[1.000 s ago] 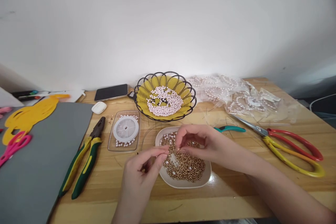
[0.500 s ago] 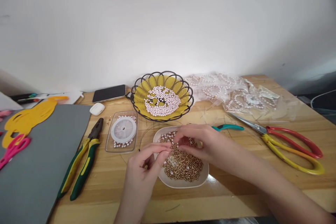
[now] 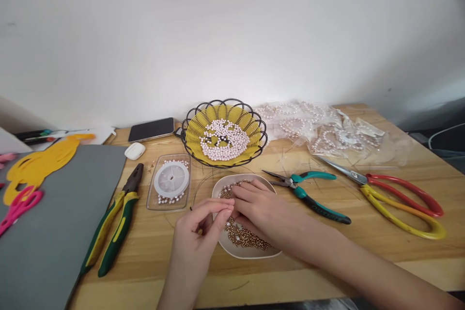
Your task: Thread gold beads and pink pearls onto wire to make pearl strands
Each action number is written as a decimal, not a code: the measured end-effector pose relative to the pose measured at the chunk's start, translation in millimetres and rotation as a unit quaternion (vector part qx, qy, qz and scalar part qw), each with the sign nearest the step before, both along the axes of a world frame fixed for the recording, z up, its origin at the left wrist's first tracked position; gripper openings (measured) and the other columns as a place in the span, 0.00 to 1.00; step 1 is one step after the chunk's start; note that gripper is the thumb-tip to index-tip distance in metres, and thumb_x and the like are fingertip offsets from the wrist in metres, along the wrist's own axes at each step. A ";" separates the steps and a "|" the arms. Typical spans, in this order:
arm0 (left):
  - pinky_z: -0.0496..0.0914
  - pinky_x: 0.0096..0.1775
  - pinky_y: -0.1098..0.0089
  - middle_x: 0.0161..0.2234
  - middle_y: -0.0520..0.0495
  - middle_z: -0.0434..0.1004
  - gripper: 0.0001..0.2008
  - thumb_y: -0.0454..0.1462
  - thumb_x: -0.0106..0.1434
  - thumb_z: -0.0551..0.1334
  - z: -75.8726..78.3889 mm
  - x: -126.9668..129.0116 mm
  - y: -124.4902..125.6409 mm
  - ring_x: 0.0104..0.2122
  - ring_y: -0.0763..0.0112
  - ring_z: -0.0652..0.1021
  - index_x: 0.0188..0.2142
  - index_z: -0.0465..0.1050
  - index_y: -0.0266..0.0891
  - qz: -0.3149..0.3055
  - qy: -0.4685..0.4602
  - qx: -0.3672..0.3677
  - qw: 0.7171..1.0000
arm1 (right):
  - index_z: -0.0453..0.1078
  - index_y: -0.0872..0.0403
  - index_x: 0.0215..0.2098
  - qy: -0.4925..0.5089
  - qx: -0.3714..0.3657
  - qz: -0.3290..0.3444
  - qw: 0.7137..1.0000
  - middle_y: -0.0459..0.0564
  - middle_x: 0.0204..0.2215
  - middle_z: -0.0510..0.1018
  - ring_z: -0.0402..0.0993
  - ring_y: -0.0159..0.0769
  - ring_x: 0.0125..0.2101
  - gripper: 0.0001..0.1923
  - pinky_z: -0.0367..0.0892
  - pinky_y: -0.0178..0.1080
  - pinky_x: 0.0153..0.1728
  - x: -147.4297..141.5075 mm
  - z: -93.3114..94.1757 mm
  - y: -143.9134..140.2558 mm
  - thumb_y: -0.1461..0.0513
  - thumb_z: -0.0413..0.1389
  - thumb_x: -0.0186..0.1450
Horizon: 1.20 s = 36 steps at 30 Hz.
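Over the left side of a white dish [image 3: 250,254], my left hand [image 3: 201,227] is closed in a pinch between thumb and forefinger. What it pinches is too small to make out. My right hand [image 3: 259,208] lies over the dish with its fingers curled, their tips close against the left fingertips and largely hidden. Gold beads [image 3: 245,238] fill the dish, with a few pearly ones among them. Behind the dish stands a yellow and black woven basket [image 3: 189,143] holding many pale pink beads [image 3: 232,147].
Needle-nose pliers [image 3: 296,181] and large scissors [image 3: 363,179] lie right. Bagged bead strands [image 3: 312,126] rest behind them. To the left are a spool [image 3: 171,179] in a clear tray, combination pliers [image 3: 129,193], a white case [image 3: 134,150], a phone [image 3: 151,129] and pink scissors [image 3: 22,206].
My right hand has moved down and swung over the dish, covering more of the gold beads. The needle-nose pliers have come into fuller view. My left hand keeps its pinch in place.
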<state>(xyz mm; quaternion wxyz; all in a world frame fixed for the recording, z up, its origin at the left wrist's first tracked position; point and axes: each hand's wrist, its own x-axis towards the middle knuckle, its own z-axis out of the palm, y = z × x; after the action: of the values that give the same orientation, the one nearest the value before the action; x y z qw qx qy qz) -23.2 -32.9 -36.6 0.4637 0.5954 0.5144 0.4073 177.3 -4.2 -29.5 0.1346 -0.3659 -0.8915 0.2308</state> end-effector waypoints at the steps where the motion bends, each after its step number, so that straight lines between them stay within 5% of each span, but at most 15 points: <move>1: 0.79 0.35 0.72 0.44 0.43 0.89 0.07 0.36 0.69 0.67 0.1 -1.1 -0.6 0.42 0.60 0.86 0.36 0.86 0.43 0.000 0.000 0.001 1.000 | 0.78 0.61 0.44 0.017 -0.015 0.001 1.000 0.56 0.40 0.80 0.76 0.48 0.43 0.05 0.70 0.51 0.49 2.1 2.7 0.9 0.70 0.59 0.72; 6: 0.78 0.36 0.72 0.44 0.45 0.89 0.07 0.37 0.68 0.67 -1.2 -5.3 -4.1 0.42 0.61 0.86 0.36 0.86 0.44 -0.011 -0.009 -0.015 1.000 | 0.74 0.53 0.34 0.164 -0.201 -0.063 0.964 0.45 0.32 0.79 0.75 0.36 0.34 0.07 0.68 0.37 0.38 18.3 21.9 9.3 0.68 0.61 0.70; 11: 0.76 0.34 0.73 0.45 0.45 0.90 0.07 0.37 0.68 0.67 -0.9 -0.7 -3.3 0.44 0.61 0.85 0.37 0.86 0.45 -0.035 -0.031 -0.037 0.998 | 0.73 0.51 0.37 0.282 -0.309 -0.092 0.904 0.43 0.34 0.78 0.74 0.34 0.34 0.03 0.68 0.37 0.37 26.1 33.4 13.3 0.64 0.60 0.70; 17: 0.69 0.25 0.74 0.46 0.40 0.88 0.06 0.36 0.64 0.68 9.8 10.3 0.2 0.30 0.68 0.83 0.32 0.87 0.42 -0.023 -0.024 -0.013 0.999 | 0.73 0.52 0.39 0.337 -0.335 -0.074 0.877 0.44 0.36 0.75 0.71 0.32 0.36 0.02 0.67 0.36 0.38 26.1 37.9 9.5 0.64 0.60 0.71; 30: 0.69 0.30 0.72 0.29 0.45 0.85 0.08 0.40 0.64 0.69 20.1 21.6 0.7 0.32 0.64 0.80 0.32 0.86 0.41 -0.063 -0.086 -0.116 0.987 | 0.71 0.52 0.42 0.358 -0.347 -0.071 0.864 0.44 0.35 0.75 0.72 0.33 0.34 0.02 0.68 0.38 0.37 26.6 37.7 9.2 0.64 0.60 0.71; 36: 0.54 0.17 0.75 0.32 0.44 0.88 0.10 0.44 0.66 0.68 26.2 18.3 2.4 0.19 0.73 0.68 0.37 0.89 0.44 -0.096 -0.094 -0.174 0.976 | 0.71 0.53 0.41 0.369 -0.355 -0.076 0.855 0.44 0.35 0.74 0.73 0.32 0.36 0.03 0.69 0.37 0.38 29.6 38.7 8.1 0.66 0.60 0.70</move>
<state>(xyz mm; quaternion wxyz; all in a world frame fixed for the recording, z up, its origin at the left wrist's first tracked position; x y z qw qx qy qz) -4.8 -30.6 -10.4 0.6431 0.5116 0.4719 0.3194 206.9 3.8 9.2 0.3321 -0.3435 -0.6031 0.6387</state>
